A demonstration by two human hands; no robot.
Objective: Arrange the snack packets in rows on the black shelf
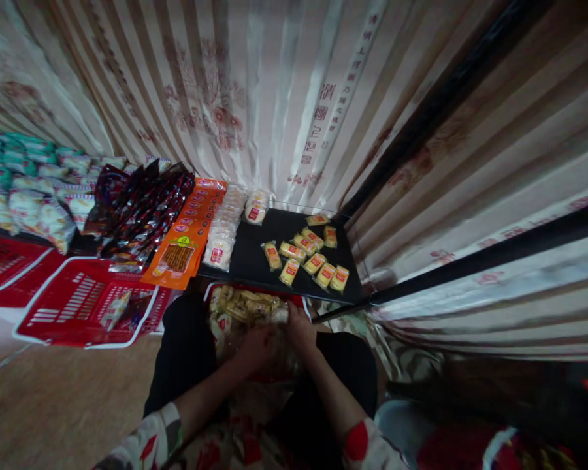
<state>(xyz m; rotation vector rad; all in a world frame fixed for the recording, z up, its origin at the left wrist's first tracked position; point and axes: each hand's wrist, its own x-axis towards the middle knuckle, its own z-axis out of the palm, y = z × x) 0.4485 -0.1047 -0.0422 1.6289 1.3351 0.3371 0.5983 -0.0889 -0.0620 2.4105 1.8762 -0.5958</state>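
The person sits with both forearms stretched forward and angled inward, so that the hands meet over a red basket (300,301) set between the knees. The left hand (257,347) lies low across the near part of the basket, knuckles upward, its arm slanting in from the near left. The right hand (301,329) sits slightly farther off at the basket's right side, fingers pointing away from the body. The fingers of both hands are dim and blurred among clear-wrapped packets (247,303), and whether they grip one or merely touch cannot be told. These packets lie inside the basket, heaped toward its far side. Just beyond it is a black shelf (255,261); small yellow packets (304,245) are scattered over its right part. Farther left come a row of white packets (225,228), an orange pouch (181,228), a pile of dark shiny bags (144,209) and, at the far left, rows of teal bags (22,147). Another red basket with a white rim (154,307) stands at the left, above a brownish floor (78,398). A pleated, printed curtain (269,98) closes the far side, and black poles (494,251) cross it on the right.
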